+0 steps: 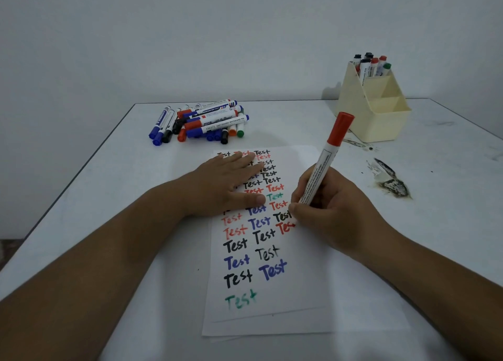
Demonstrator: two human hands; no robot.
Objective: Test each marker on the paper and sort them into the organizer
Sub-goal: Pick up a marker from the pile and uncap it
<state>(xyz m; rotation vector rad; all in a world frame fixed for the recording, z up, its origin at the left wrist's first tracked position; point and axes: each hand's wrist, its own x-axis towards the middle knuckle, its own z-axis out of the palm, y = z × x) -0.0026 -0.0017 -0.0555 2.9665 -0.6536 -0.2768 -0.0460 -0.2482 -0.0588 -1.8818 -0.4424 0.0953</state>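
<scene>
Your right hand [330,211] is curled round a red marker [325,162], pinching it low on the barrel, tip down on the paper [272,314]. The marker tilts up and away from you, its red cap on the back end pointing toward the organizer [377,112]. The tip itself is hidden behind your fingers, right at a half-written red word on the paper's right side, level with the black "Test" row.

Your left hand [231,183] lies flat on the upper part of the paper, fingers straight and spread, pressing the sheet down and grasping nothing. It covers several of the written words.

The paper sits in the middle of the desk [95,197], filled from the top with rows of "Test" in black, red, blue and green; a lone green one sits lowest. A second sheet shows under its bottom edge.

Beyond the paper, far left, a pile of markers [200,122] lies on the desk: blue, black, red, orange and green caps, stacked across each other. Far right, the cream organizer stands upright, with several markers standing in its tallest rear compartment; the lower front compartments show none. Near it, on the desk's right side, there's a dark smudge [392,182].
</scene>
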